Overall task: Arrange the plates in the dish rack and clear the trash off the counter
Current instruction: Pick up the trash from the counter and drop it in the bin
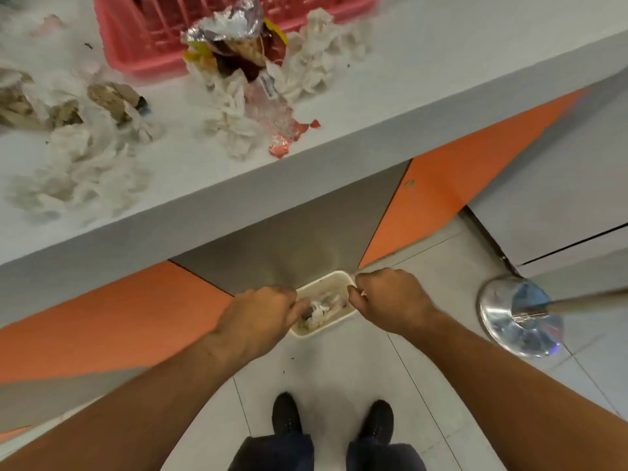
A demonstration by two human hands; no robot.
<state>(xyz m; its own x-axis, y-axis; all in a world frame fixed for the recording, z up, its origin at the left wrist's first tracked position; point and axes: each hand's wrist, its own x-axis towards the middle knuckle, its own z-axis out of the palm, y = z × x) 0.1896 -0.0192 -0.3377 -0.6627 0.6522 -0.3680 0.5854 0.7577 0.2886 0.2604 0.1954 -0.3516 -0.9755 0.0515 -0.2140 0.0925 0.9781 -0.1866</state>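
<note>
A small cream trash bin (334, 280) stands on the floor below the counter, with crumpled paper inside. My left hand (261, 317) and my right hand (390, 297) are both over it with fingers curled, one at each side of its rim. Whether they hold the rim or bits of trash is hidden. On the white counter (407, 79) lie crumpled tissues (78, 171), a foil snack wrapper (231, 32), a clear plastic wrapper with red bits (278, 130) and soiled brown paper (112, 100). A pink dish rack (146, 32) stands at the back.
The counter edge overhangs an orange and grey cabinet front (292, 239). A shiny metal stand base (520, 321) with a pole stands on the tiled floor to the right. My black shoes (333, 423) are directly below the bin.
</note>
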